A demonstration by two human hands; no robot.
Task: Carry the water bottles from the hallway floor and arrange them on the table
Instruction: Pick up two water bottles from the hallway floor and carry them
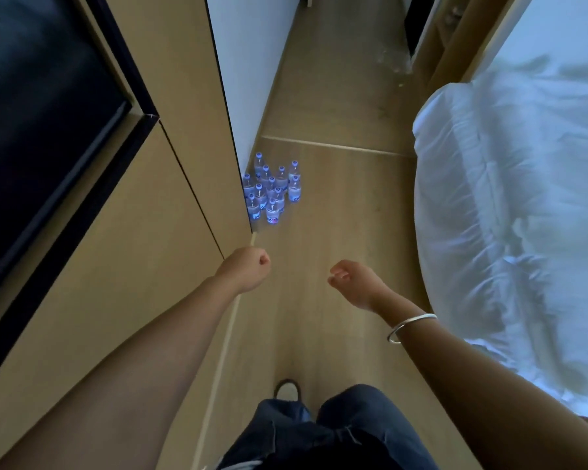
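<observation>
Bottles (271, 189) all clustered on floor (336, 205) by cabinet (197, 164), none carried yet. Left hand (248, 271) fisted, empty; right hand (348, 278) loosely curled, empty.

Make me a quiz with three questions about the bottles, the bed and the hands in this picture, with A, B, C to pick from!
1. Where do the water bottles stand?
A. On the bed
B. On the floor beside the wooden cabinet
C. In a hand

2. What colour are the bottle caps?
A. Blue
B. Red
C. Green

3. What is the left hand doing?
A. Gripping a bottle
B. Resting on the bed
C. Curled, holding nothing

Answers:
1 B: the cluster sits on the wooden floor against the cabinet.
2 A: every cap looks blue.
3 C: its fingers are curled with nothing in them; the right hand hangs loosely, empty too, near the white bed.
</observation>
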